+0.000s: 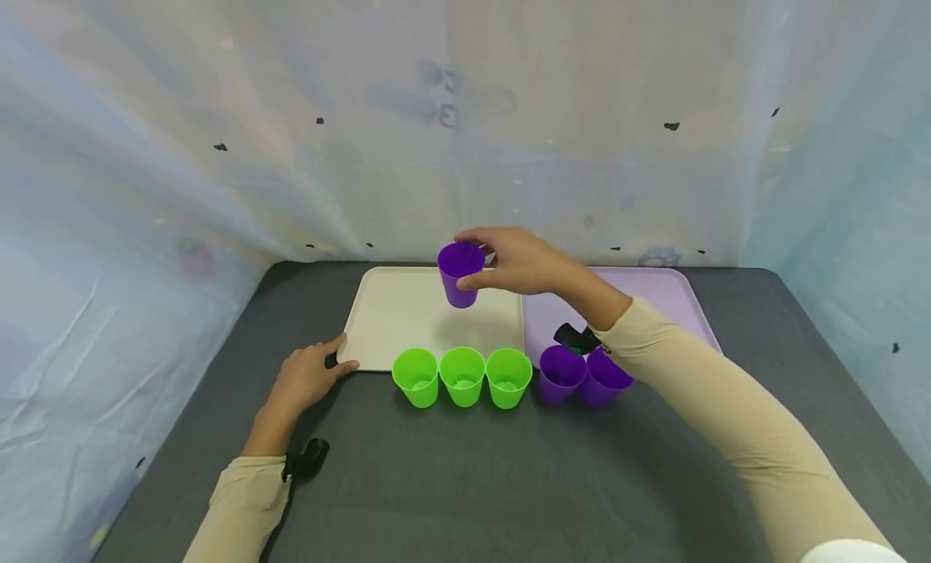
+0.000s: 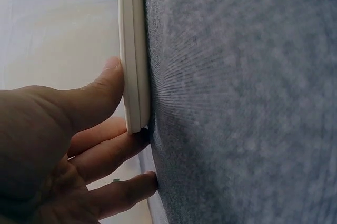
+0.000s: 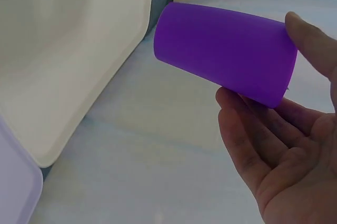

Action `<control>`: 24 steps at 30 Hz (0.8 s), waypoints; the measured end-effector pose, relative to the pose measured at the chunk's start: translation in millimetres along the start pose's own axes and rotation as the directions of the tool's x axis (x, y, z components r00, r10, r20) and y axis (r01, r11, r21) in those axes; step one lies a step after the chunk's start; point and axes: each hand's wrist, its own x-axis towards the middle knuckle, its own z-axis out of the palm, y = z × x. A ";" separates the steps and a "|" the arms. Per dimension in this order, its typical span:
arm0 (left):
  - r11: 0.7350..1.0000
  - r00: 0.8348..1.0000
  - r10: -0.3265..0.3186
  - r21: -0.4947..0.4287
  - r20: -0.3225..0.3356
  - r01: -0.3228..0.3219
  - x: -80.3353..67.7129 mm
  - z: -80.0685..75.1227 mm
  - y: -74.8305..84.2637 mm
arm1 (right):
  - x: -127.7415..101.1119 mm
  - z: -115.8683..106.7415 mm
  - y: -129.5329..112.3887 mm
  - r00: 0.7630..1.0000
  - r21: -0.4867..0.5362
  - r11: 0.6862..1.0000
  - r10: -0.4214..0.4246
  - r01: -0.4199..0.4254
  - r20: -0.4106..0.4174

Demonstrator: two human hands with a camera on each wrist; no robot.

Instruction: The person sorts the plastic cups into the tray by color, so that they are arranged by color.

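Observation:
My right hand [image 1: 520,260] holds a purple cup [image 1: 461,276] by its rim, raised over the cream tray [image 1: 385,313]. The right wrist view shows the thumb on one side of the purple cup [image 3: 226,50] and the fingers on the other. My left hand [image 1: 304,379] grips the cream tray's near left corner. In the left wrist view, the thumb lies against the tray's rim [image 2: 134,61] and the fingers reach round the corner. Three green cups [image 1: 461,377] stand in a row along the cream tray's near edge. Beside them stand two purple cups [image 1: 560,373], mouths up.
A lilac tray [image 1: 655,284] adjoins the cream tray on its right, partly hidden by the right arm. Both trays lie on a dark grey cloth-covered table [image 1: 473,482]. Pale patterned sheeting [image 1: 509,143] hangs behind the table and at both sides.

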 end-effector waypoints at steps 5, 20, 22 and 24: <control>1.000 1.000 -0.022 -0.001 -0.009 0.022 3.3 -0.5 -2.3 | 24.5 10.6 -4.5 1.000 -0.048 0.999 -0.019 0.020 0.021; 0.997 0.997 -0.071 0.013 0.036 0.070 8.3 -1.0 -2.8 | 86.0 56.9 -9.7 0.999 -0.006 1.000 -0.006 0.006 0.033; 0.997 0.996 -0.082 0.010 0.040 0.082 8.0 -2.1 -4.1 | 94.5 64.6 -11.8 0.999 -0.011 1.000 -0.003 0.004 0.043; 0.996 0.995 -0.094 0.011 0.041 0.093 6.6 -3.4 -5.7 | 103.6 72.8 -14.6 0.998 -0.021 1.000 -0.005 0.007 0.059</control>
